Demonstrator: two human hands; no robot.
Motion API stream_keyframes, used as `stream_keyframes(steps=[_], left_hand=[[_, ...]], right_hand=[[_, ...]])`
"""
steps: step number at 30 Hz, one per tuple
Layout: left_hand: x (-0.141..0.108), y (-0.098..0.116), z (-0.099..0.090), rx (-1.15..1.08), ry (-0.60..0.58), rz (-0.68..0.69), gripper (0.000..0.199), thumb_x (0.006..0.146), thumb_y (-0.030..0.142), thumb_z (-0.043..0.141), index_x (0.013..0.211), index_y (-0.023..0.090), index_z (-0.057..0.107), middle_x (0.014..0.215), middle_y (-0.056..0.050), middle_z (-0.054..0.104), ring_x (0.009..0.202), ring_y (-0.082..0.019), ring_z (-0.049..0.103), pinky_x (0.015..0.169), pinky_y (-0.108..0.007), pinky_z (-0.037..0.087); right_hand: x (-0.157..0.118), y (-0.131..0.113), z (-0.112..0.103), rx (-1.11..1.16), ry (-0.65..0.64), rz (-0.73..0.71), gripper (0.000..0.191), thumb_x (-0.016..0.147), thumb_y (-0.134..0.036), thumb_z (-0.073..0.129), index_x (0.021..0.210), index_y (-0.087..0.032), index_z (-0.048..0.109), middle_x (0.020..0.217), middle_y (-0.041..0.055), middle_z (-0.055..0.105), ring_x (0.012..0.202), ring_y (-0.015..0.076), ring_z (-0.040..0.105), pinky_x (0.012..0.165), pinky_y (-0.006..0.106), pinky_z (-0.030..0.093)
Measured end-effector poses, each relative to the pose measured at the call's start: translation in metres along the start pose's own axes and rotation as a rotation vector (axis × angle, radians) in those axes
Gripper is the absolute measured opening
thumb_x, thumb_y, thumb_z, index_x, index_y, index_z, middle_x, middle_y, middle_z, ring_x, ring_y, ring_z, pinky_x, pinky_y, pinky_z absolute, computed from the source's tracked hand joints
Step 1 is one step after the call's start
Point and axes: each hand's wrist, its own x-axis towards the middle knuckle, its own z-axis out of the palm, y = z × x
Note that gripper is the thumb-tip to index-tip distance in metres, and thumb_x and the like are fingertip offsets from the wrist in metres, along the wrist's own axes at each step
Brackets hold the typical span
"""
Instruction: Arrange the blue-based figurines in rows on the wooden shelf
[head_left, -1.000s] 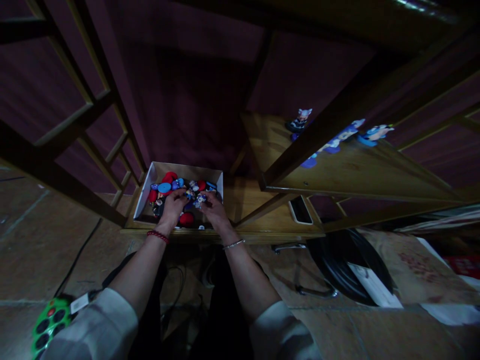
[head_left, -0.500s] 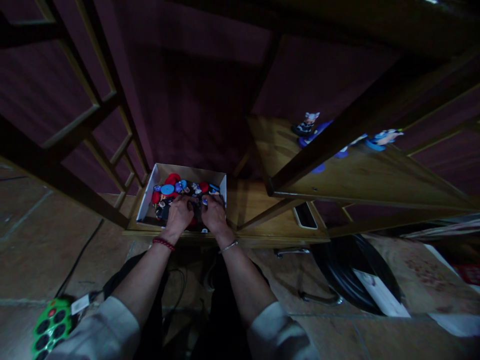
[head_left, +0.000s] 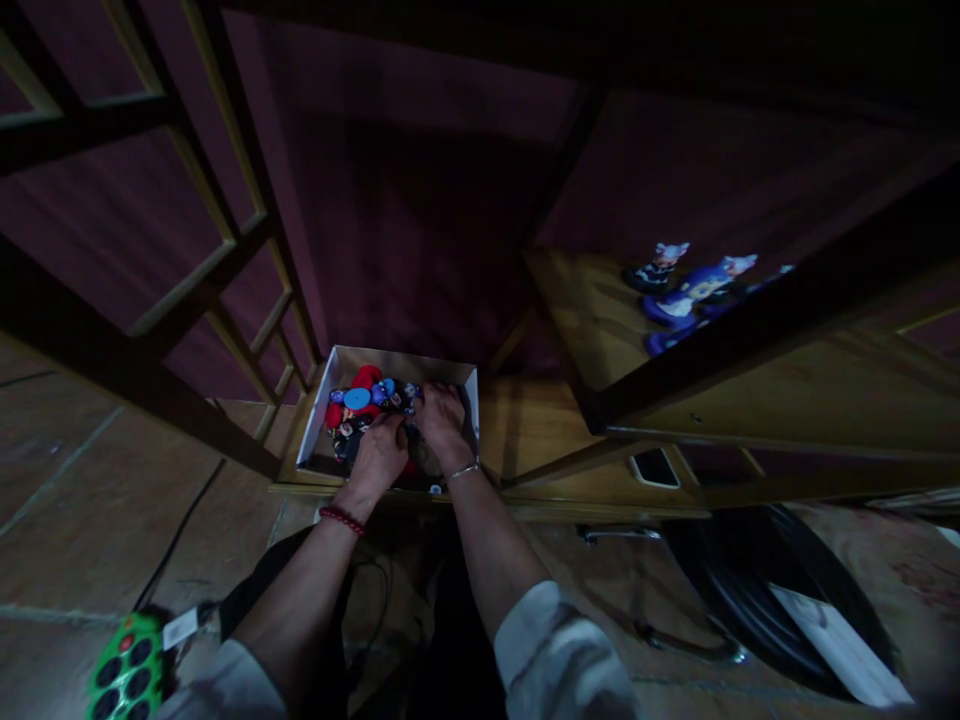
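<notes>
A shallow cardboard box (head_left: 313,415) with white outer sides stands on the low wooden shelf. Several small toy figurines (head_left: 357,400) in red, blue and black lie jumbled in it. My left hand (head_left: 381,450), with a red bead bracelet at the wrist, reaches into the near middle with its fingers curled down among the figurines. Further right and deeper is my right hand (head_left: 442,415), wearing a silver bracelet, its fingers bent next to a small dark figurine (head_left: 411,393). Fingertips of both hands are largely hidden, so what they grip is unclear.
On the raised shelf (head_left: 592,340) to the right stand several figurines (head_left: 694,290). A phone (head_left: 655,467) lies on the lower shelf. Wooden posts and lattice (head_left: 202,260) frame both sides. A black round seat (head_left: 772,580) and a green device (head_left: 127,670) are near the floor.
My right hand has moved further back in the box, away from me. My left hand stays low in the middle. The view has shifted, so everything appears slightly lower and further right.
</notes>
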Motion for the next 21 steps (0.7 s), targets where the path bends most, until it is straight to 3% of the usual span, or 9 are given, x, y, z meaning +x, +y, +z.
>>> stream_keyframes(steps=[7, 11, 15, 21], left_hand=[[0.0078, 0.0008, -0.0041, 0.028, -0.042, -0.01, 0.03, 0.078, 0.011, 0.038, 0.096, 0.014, 0.061, 0.094, -0.012, 0.063, 0.086, -0.02, 0.059, 0.08, -0.031, 0.046], [0.0075, -0.0008, -0.0013, 0.069, -0.032, -0.004, 0.03, 0.076, 0.01, 0.039, 0.097, 0.015, 0.061, 0.095, -0.011, 0.063, 0.087, -0.019, 0.059, 0.08, -0.03, 0.045], [0.0061, -0.0013, -0.0005, 0.067, -0.031, 0.001, 0.03, 0.076, 0.009, 0.039, 0.095, 0.015, 0.062, 0.095, -0.011, 0.062, 0.086, -0.02, 0.059, 0.08, -0.031, 0.045], [0.0057, -0.0004, -0.0044, 0.026, -0.005, 0.012, 0.031, 0.077, 0.01, 0.039, 0.097, 0.014, 0.062, 0.099, -0.012, 0.062, 0.091, -0.021, 0.058, 0.084, -0.033, 0.045]], right_hand=[[0.0027, -0.0019, -0.0001, -0.046, -0.03, -0.018, 0.022, 0.079, -0.031, 0.052, 0.094, -0.016, 0.06, 0.094, 0.011, 0.062, 0.092, 0.0214, 0.051, 0.083, 0.031, 0.034], [-0.0006, -0.0043, -0.0006, 0.018, -0.024, -0.055, 0.025, 0.08, -0.023, 0.049, 0.102, -0.014, 0.056, 0.099, 0.0125, 0.06, 0.095, 0.0218, 0.05, 0.087, 0.032, 0.032], [-0.003, -0.0083, -0.0015, 0.059, -0.045, 0.0, 0.027, 0.079, -0.016, 0.046, 0.105, -0.013, 0.053, 0.1, 0.0111, 0.06, 0.095, 0.0208, 0.049, 0.085, 0.031, 0.034], [-0.0044, -0.0044, 0.0046, 0.094, 0.043, 0.063, 0.037, 0.076, -0.015, 0.049, 0.113, -0.014, 0.051, 0.108, 0.0102, 0.057, 0.1, 0.0209, 0.048, 0.085, 0.031, 0.035]])
